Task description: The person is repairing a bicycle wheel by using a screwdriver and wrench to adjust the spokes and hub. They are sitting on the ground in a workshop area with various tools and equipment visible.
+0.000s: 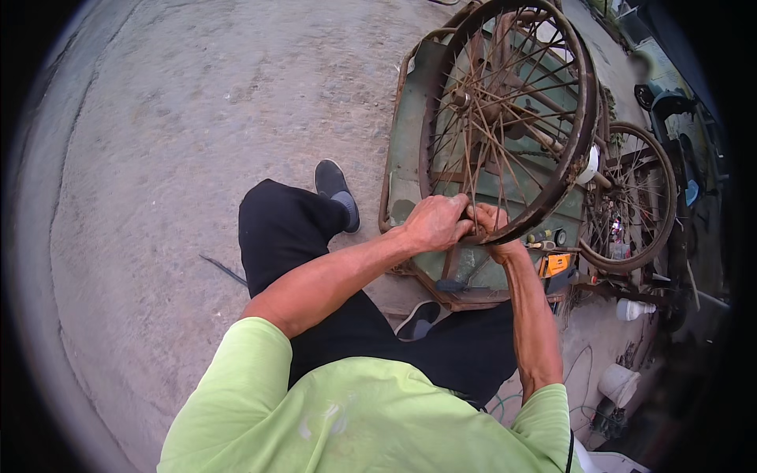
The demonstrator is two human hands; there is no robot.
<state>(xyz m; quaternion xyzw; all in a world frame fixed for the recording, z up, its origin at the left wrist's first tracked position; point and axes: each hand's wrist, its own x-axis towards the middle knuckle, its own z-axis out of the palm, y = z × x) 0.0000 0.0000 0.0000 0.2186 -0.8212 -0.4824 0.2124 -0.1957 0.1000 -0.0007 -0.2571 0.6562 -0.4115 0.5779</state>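
Observation:
A rusty spoked wheel point(587, 110) stands upright in front of me on an upturned cart frame with a green panel point(410, 130). No tyre is visible on its rim. At the near, low part of the rim my two hands work close together. My left hand point(435, 221) is closed, its fingertips pinched beside the spokes; what they hold is too small to tell. My right hand point(490, 219) is curled around the rim from the right side, partly hidden behind it. The lowest spokes pass between and next to my fingers.
A second spoked wheel point(670, 185) stands to the right. An orange-and-black box point(557, 264) and a small round gauge point(560, 236) lie on the panel's right edge. White containers point(619, 385) sit on the ground at lower right. A dark stick point(223, 270) lies left of my leg.

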